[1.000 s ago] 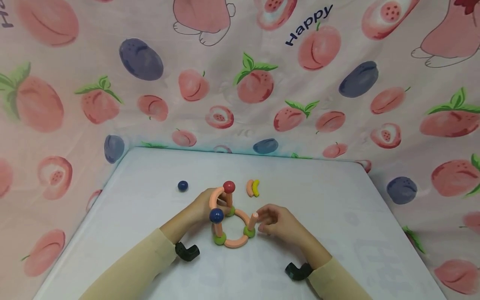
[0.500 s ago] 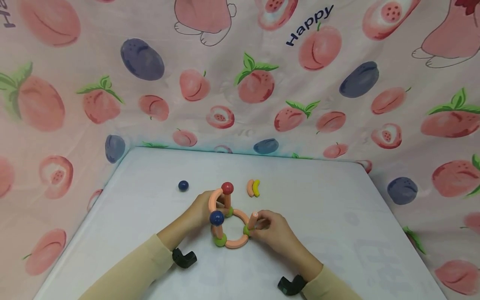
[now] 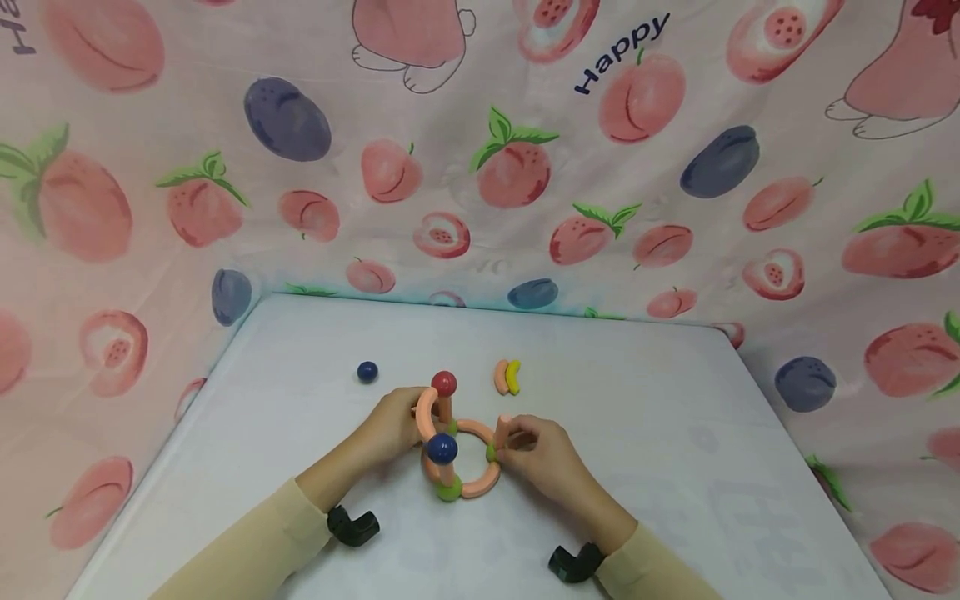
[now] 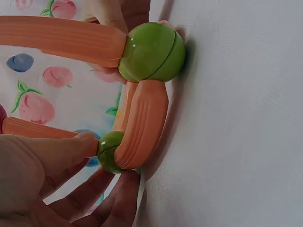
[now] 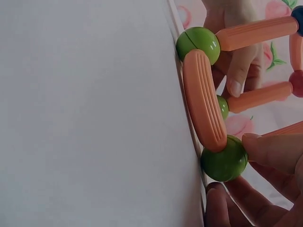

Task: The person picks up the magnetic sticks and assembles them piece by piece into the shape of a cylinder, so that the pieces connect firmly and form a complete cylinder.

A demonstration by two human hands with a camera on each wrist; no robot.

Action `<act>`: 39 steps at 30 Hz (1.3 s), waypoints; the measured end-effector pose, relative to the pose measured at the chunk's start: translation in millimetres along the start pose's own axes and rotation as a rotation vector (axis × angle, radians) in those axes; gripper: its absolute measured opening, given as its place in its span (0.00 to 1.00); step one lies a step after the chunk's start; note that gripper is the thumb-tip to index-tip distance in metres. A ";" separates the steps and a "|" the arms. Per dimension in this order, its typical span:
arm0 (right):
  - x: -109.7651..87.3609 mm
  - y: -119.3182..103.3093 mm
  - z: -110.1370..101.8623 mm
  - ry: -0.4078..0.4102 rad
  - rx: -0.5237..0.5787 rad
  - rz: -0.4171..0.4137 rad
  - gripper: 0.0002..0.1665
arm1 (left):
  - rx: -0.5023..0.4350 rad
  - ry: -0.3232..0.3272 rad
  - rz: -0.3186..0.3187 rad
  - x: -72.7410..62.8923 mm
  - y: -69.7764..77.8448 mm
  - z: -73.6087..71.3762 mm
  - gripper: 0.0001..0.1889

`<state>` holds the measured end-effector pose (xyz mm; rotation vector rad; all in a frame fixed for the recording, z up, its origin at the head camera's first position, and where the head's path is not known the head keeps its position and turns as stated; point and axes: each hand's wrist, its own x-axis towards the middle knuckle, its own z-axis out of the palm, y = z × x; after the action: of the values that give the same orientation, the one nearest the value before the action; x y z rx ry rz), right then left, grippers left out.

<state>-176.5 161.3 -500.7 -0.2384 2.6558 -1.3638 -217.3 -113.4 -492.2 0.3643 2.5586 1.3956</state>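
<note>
A ball-and-stick construction toy stands on the white table. Its base is a ring of curved orange sticks (image 3: 481, 481) joined by green balls (image 3: 448, 488). Two upright sticks carry a red ball (image 3: 444, 383) and a dark blue ball (image 3: 442, 449), bridged by a curved orange stick (image 3: 426, 414). My left hand (image 3: 395, 427) pinches the foot of the rear upright, thumb on the stick beside its green ball (image 4: 111, 151). At the right side my right hand (image 3: 543, 450) pinches the green ball (image 5: 225, 158) under a third upright stick (image 3: 502, 429), whose top is bare.
A loose dark blue ball (image 3: 367, 372) lies behind my left hand. Behind the toy, a short orange curved piece (image 3: 501, 377) and a yellow one (image 3: 513, 377) lie side by side. A fruit-print cloth (image 3: 480, 242) rises along the table's back edge.
My right hand has come in from beside the third upright and taken hold at its base. The toy has turned slightly counterclockwise, and my left hand has shifted left and nearer with it.
</note>
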 end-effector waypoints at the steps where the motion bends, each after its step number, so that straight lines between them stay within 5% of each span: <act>1: 1.2 -0.1 0.1 0.002 0.002 -0.004 0.12 | -0.013 -0.002 -0.011 -1.4 -0.5 -0.6 0.08; 12: 16.6 -1.0 1.6 0.007 0.040 -0.034 0.10 | -0.136 -0.036 -0.112 -17.4 -5.0 -5.0 0.12; 22: 31.9 -0.6 3.6 -0.005 0.040 -0.010 0.12 | -0.088 -0.014 -0.182 -24.9 2.2 -3.4 0.13; 30: 39.6 -0.2 2.5 -0.017 0.064 -0.004 0.13 | -0.048 -0.012 -0.163 -25.2 2.0 -8.1 0.11; 34: 41.5 1.0 2.0 -0.039 0.072 -0.023 0.12 | 0.010 0.065 -0.149 -20.4 0.2 -23.8 0.13; 39: 43.3 1.9 2.1 -0.055 0.070 -0.029 0.12 | 0.165 0.266 -0.072 -6.9 -9.0 -54.0 0.13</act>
<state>-218.5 151.8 -506.0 -0.3028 2.5640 -1.4348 -227.6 -163.1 -470.7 0.1156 2.8786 1.2886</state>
